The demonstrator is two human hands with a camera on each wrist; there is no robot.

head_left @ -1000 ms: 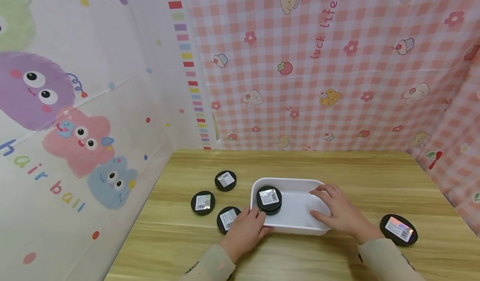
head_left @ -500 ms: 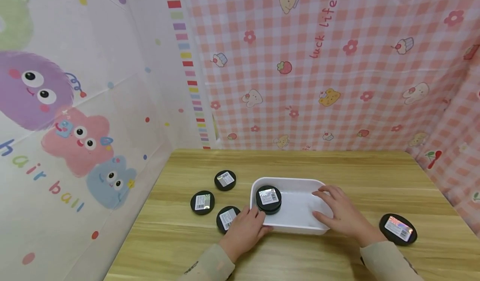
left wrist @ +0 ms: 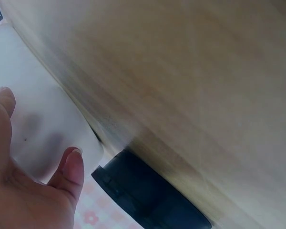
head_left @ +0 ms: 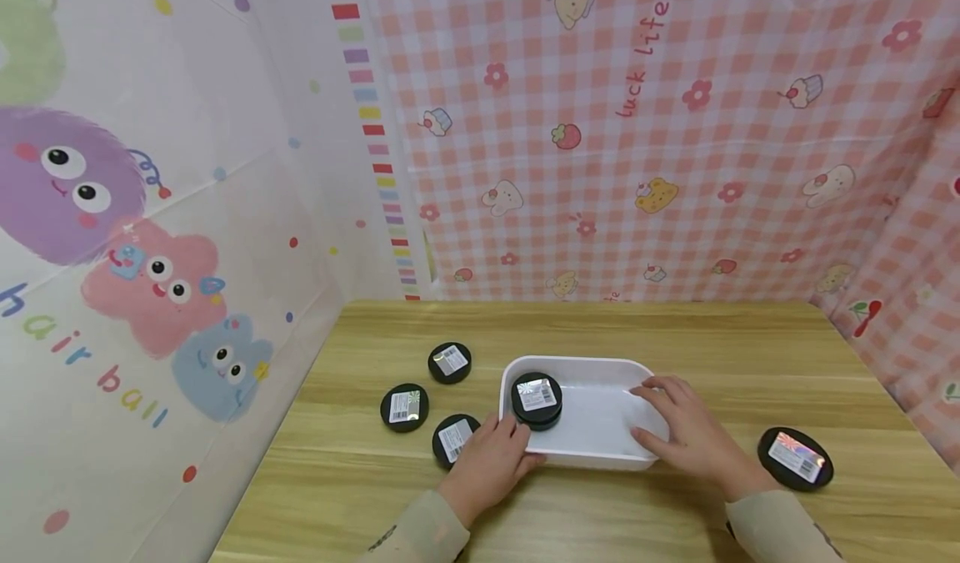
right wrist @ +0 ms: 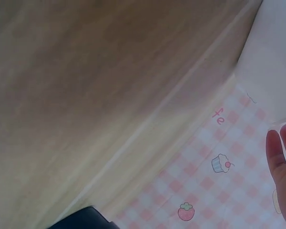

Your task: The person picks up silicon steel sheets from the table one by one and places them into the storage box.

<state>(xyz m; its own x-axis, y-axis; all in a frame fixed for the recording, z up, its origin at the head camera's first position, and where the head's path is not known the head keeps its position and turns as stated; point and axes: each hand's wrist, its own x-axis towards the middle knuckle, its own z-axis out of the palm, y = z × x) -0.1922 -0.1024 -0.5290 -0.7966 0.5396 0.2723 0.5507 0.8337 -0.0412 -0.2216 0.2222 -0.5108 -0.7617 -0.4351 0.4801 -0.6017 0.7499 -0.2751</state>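
Observation:
A white plastic tray [head_left: 600, 460] stands in front of me with two flat round black jars [head_left: 537, 396] stacked at its left end. The upper jar has a silvery barcode label on top. My left hand [head_left: 491, 465] grips the tray's front left corner, its fingertips over the rim and its thumb against the outer wall. In the left wrist view another black jar [left wrist: 148, 191] lies just past that corner. At the tray's right end, my right hand [head_left: 686, 429] spreads thumb and fingers around the rim, holding nothing.
Left of the tray lie three more black jars: one at the back [head_left: 450, 363], one at far left [head_left: 405, 408], and one partly behind my left hand [head_left: 452, 439]. Another black jar [head_left: 795, 459] lies right of my right hand. Patterned cloths hang behind the wooden table [head_left: 600, 517].
My right hand has shifted slightly to the right along the tray's end. My left hand, the tray and the black jars stay where they were.

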